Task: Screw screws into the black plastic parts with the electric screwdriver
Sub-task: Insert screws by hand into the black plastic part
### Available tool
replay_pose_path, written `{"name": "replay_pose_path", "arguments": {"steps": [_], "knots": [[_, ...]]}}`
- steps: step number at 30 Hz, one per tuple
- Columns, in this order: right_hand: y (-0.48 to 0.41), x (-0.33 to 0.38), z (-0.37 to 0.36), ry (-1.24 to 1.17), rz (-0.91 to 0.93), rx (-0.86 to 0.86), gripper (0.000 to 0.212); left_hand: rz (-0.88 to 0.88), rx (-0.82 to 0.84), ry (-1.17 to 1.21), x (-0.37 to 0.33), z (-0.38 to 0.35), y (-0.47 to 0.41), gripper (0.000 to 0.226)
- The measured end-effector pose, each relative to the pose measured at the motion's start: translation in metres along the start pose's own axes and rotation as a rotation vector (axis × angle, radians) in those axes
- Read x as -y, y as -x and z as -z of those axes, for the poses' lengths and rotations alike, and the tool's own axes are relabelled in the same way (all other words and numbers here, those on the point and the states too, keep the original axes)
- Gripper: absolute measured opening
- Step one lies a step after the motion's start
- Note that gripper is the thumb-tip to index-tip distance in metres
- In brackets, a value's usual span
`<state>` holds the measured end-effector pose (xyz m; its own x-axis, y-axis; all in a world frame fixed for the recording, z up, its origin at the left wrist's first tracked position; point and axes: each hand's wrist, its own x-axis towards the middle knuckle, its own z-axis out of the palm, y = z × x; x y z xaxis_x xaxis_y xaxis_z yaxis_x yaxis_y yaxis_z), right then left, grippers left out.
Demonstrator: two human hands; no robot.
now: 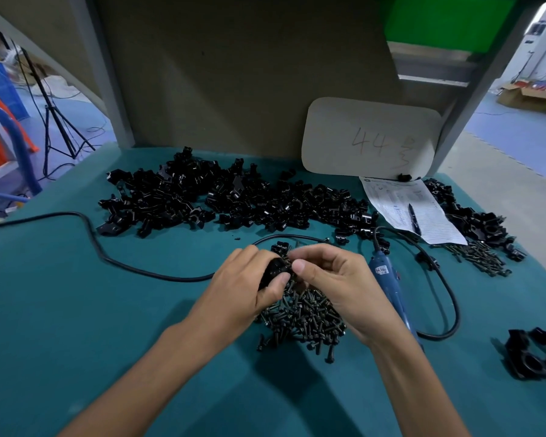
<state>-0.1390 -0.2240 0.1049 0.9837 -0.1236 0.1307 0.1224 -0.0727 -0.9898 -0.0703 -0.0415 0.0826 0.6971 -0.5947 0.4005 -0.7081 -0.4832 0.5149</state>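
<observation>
My left hand (249, 279) grips a black plastic part (273, 271) above the table. My right hand (338, 279) meets it from the right, thumb and fingers pinched at the part on what looks like a small screw (288, 262), mostly hidden. Below both hands lies a heap of dark screws (303, 313). The blue electric screwdriver (390, 285) rests on the green table (76, 310) just right of my right hand, its black cord looping around. A wide pile of black plastic parts (227, 197) stretches across the back of the table.
A paper sheet with a pen (413, 212) lies at the back right, under a white board (369, 137) marked 44. More black parts (476, 216) and screws (483, 257) sit at the right; a few parts (536, 354) lie near the right edge. The cord (92, 234) crosses the left side.
</observation>
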Motion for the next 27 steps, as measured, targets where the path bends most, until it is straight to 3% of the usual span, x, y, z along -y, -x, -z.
{"name": "replay_pose_path", "arguments": {"steps": [2, 7, 11, 14, 17, 20, 24, 27], "knots": [[-0.001, 0.000, 0.000, 0.070, -0.020, -0.002, 0.014, -0.015, 0.000, -0.031, -0.002, 0.000, 0.000, 0.052], [-0.004, 0.001, 0.000, 0.601, 0.105, 0.041, 0.039, -0.070, -0.015, -0.096, -0.005, 0.000, 0.001, 0.052], [-0.005, 0.003, 0.007, 0.555, 0.056, 0.196, 0.038, -0.086, -0.010, -0.091, -0.003, 0.001, -0.001, 0.046], [-0.005, 0.002, 0.004, 0.600, 0.062, 0.193, 0.045, -0.111, -0.021, -0.114, -0.002, -0.001, 0.001, 0.045], [-0.008, -0.001, 0.005, 0.567, 0.019, 0.204, 0.038, -0.092, -0.035, -0.105, 0.000, -0.003, 0.001, 0.044], [-0.012, -0.007, 0.001, 0.536, 0.018, 0.228, 0.052, -0.104, -0.040, -0.143, 0.002, -0.006, 0.001, 0.041], [-0.020, -0.016, 0.006, 0.670, 0.000, 0.179, 0.064, -0.078, -0.045, -0.161, 0.012, -0.010, 0.003, 0.042], [-0.038, -0.024, 0.023, 0.823, -0.052, 0.046, 0.040, -0.015, -0.027, -0.149, 0.023, -0.014, 0.004, 0.043]]}}
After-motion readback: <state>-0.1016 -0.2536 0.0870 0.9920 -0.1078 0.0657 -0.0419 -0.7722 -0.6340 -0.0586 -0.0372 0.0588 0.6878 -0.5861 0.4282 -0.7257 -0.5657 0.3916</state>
